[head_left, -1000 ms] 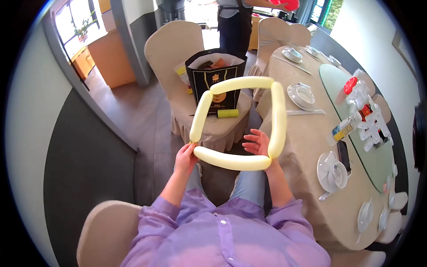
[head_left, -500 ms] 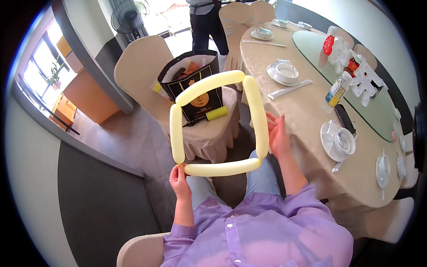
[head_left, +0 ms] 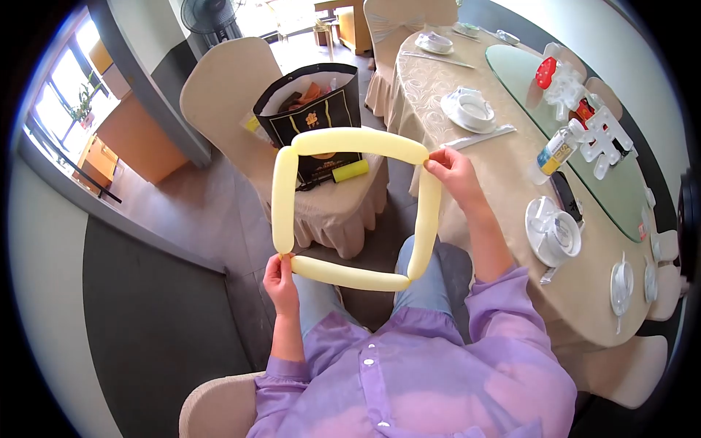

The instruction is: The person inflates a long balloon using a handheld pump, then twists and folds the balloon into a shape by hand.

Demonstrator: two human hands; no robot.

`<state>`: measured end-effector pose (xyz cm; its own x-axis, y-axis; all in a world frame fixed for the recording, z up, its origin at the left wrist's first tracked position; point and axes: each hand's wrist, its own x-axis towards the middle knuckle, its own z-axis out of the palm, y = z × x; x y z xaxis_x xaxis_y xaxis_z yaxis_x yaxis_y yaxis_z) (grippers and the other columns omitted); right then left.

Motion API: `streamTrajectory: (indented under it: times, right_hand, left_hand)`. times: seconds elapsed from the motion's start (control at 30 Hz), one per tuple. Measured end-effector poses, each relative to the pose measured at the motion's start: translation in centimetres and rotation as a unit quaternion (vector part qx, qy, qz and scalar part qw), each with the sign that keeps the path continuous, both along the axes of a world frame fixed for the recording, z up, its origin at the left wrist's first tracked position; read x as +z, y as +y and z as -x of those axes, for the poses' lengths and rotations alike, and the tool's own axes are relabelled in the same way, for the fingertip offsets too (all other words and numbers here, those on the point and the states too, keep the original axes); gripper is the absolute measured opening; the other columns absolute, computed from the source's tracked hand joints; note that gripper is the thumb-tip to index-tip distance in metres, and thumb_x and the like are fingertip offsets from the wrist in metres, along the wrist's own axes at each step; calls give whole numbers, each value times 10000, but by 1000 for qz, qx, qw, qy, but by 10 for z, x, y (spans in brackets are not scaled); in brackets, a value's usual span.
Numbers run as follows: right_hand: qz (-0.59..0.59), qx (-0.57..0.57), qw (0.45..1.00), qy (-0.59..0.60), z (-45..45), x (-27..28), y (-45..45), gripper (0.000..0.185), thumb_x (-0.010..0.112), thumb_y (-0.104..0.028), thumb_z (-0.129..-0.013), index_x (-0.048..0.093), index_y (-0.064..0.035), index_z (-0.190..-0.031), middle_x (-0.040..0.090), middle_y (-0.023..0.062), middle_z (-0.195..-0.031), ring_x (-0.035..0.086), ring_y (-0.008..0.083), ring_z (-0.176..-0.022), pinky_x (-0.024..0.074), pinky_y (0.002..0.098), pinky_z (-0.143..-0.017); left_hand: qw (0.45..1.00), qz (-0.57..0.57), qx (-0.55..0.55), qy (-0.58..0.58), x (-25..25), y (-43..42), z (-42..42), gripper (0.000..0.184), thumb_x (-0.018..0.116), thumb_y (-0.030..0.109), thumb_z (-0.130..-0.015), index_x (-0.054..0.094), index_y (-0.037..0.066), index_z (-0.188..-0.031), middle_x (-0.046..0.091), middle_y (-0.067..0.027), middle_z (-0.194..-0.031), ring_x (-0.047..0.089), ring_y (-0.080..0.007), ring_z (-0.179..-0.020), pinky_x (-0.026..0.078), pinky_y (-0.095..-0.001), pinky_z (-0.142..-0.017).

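A pale yellow long balloon (head_left: 350,274), twisted into a four-sided loop, hangs in the air above my lap. My left hand (head_left: 281,281) pinches its near left corner. At the far right corner, the fingertips of my right hand (head_left: 454,174) are closed on another twist. Through and behind the loop stand a black paper bag (head_left: 310,109) with things in it and a yellow-green cylinder (head_left: 351,171) lying on the seat of a covered chair (head_left: 226,95).
To the right is a table (head_left: 496,193) with a beige cloth, wrapped dishes (head_left: 467,111), a bottle (head_left: 558,150), a black case (head_left: 566,197) and a glass turntable (head_left: 511,69) bearing clear plastic pieces. A fan (head_left: 209,13) stands at the back.
My right hand, open beside the loop before, has moved up and taken hold of the far right corner. My left hand keeps its corner. The person at the back has gone out of view.
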<state>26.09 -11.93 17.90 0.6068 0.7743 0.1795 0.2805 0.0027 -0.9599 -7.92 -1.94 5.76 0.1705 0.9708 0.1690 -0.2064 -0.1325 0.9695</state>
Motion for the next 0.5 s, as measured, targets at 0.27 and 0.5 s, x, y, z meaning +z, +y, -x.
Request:
streamTrajectory:
  times: [0.27, 0.5]
  right_hand:
    - [22, 83, 996, -4, 72, -32, 30, 209, 650, -180, -768, 591, 8, -841, 611, 51, -732, 563, 102, -695, 449, 247, -648]
    - [27, 175, 984, -8, 120, -47, 43, 223, 643, -180, -764, 600, 21, -849, 636, 104, -781, 598, 143, -728, 467, 283, -683]
  left_hand:
    - [995, -26, -86, 32, 20, -15, -46, 92, 559, 55, -851, 595, -28, -832, 478, 11, -758, 450, -50, -664, 353, -184, -576]
    - [993, 66, -95, -11, 45, -17, -79, 150, 572, 118, -862, 625, -22, -868, 547, 39, -703, 450, -19, -613, 345, -172, -541]
